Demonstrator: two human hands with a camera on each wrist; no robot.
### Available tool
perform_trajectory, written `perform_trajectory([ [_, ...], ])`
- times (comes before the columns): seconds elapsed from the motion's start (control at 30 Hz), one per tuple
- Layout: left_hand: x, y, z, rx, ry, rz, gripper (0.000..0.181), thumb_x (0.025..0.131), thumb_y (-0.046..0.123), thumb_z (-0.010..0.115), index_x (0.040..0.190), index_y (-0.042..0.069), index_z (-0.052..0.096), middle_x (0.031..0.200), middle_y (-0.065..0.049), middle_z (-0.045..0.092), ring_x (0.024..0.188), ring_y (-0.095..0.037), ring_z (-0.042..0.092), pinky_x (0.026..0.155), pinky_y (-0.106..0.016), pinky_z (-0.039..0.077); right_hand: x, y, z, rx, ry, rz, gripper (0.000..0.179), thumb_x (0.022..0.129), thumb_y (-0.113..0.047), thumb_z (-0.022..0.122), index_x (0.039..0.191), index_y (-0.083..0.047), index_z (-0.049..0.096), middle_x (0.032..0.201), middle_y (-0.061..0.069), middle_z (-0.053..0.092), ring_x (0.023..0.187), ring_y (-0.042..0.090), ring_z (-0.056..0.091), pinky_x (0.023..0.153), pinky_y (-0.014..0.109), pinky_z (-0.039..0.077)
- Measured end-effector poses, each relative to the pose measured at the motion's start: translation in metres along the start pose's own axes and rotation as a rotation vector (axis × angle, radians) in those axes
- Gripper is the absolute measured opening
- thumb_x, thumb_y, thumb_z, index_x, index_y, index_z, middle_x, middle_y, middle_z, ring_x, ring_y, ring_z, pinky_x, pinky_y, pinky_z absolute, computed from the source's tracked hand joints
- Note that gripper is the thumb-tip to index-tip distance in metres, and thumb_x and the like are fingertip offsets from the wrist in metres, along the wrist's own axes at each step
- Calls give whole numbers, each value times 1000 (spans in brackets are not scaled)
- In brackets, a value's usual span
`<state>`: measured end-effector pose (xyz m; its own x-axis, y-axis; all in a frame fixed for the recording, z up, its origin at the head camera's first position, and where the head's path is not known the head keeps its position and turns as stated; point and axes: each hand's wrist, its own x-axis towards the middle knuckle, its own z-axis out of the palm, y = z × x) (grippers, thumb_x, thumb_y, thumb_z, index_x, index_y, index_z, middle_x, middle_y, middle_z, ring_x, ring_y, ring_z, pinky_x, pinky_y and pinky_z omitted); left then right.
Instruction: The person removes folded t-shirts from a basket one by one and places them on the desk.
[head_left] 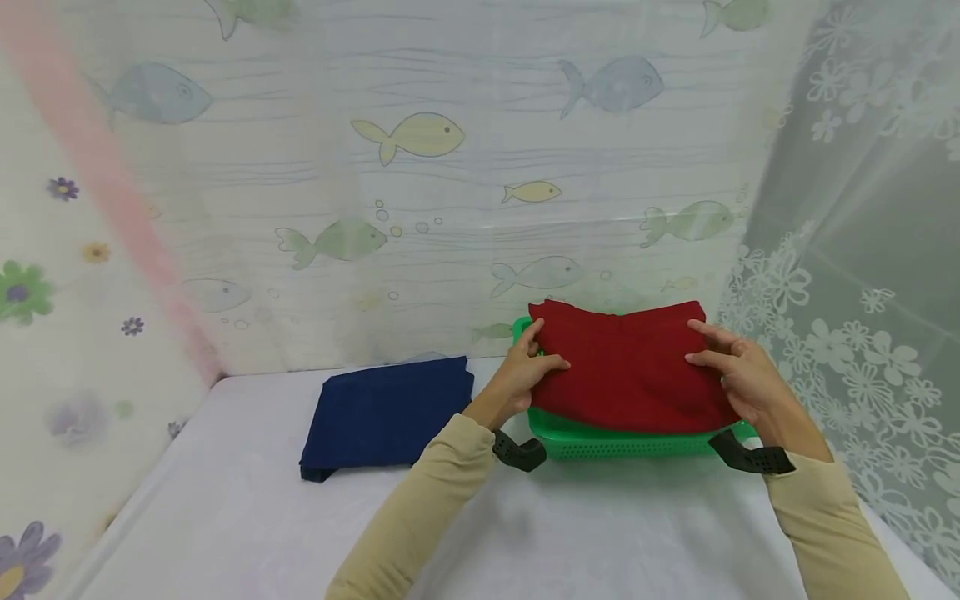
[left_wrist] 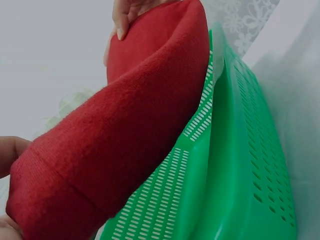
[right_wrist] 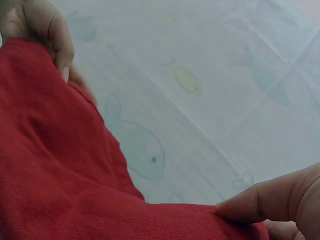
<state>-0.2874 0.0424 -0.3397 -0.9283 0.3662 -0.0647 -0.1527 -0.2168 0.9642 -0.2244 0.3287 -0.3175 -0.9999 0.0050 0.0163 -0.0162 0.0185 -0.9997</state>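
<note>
A folded red cloth is held up over a green plastic basket in the head view. My left hand pinches its left side and my right hand pinches its right side, thumbs on the near face. Between the hands the cloth sags a little. In the left wrist view, the red cloth hangs above the slotted basket, with a seam across its near end. The right wrist view shows the right thumb pressing the edge of the cloth; the fingers behind the cloth are mostly hidden.
A folded navy blue cloth lies on the white-covered table, left of the basket. Behind the table hangs a curtain printed with fish. A sheer curtain with white flowers hangs on the right.
</note>
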Motion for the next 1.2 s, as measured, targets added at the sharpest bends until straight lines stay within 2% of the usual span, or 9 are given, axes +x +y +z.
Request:
perform_trajectory([
  [0.13,-5,-1,-5,-16,-16,11,88,84,-4,65,155,27,24,154,-4,30,124,-30,46,99,-54,38,-6,0,5,39,-3,-32,62,96,-13,62,151,-23,37,148,2,26,109,13,42,85,20,41],
  [0.2,-8,-2,-7,-19,-17,14,88,83,-4,65,155,27,24,154,-3,30,122,-30,48,98,-54,40,-9,0,7,61,-8,-42,64,95,-12,63,152,-20,35,150,3,25,110,12,42,85,19,42],
  [0.37,-16,-1,-12,-15,-4,16,88,83,-3,67,154,29,26,155,-2,29,118,-28,52,93,-51,45,-14,0,14,78,-37,-42,67,95,-10,62,154,-19,30,161,5,5,111,7,45,86,17,43],
  [0.47,-22,1,-14,-11,-5,22,88,83,-2,68,154,30,27,155,-2,28,116,-28,54,91,-49,47,-18,1,17,83,-42,-48,68,95,-8,62,154,-20,30,159,4,10,107,5,51,84,17,45],
  [0.53,-26,3,-15,-6,-3,27,88,83,-2,69,154,31,27,155,-3,29,115,-28,54,90,-49,48,-21,0,20,67,-33,-48,67,95,-9,63,153,-22,32,154,3,20,102,5,56,82,18,48],
  [0.7,-38,7,-21,8,7,41,89,82,0,70,154,30,26,153,-3,32,115,-30,54,87,-49,50,-28,-4,29,-57,-14,-29,69,93,-16,67,153,-26,33,147,4,25,92,5,62,76,21,51],
  [0.93,-53,12,-28,37,9,39,90,82,2,71,154,33,26,154,-3,29,119,-32,51,87,-49,50,-36,-8,41,-279,16,-44,74,93,-28,67,155,-26,27,156,17,11,93,3,59,77,22,50],
  [1.1,-66,14,-36,26,23,45,90,83,1,70,154,34,26,156,-4,26,121,-33,50,89,-51,49,-41,-8,50,-340,31,-56,75,91,-33,69,154,-26,29,154,18,17,94,6,60,76,25,52],
  [1.2,-72,12,-42,13,32,44,90,82,0,70,154,33,26,154,-4,28,122,-34,49,89,-51,48,-43,-4,55,-379,35,-69,75,90,-34,70,154,-25,31,154,17,21,102,12,55,75,26,52],
])
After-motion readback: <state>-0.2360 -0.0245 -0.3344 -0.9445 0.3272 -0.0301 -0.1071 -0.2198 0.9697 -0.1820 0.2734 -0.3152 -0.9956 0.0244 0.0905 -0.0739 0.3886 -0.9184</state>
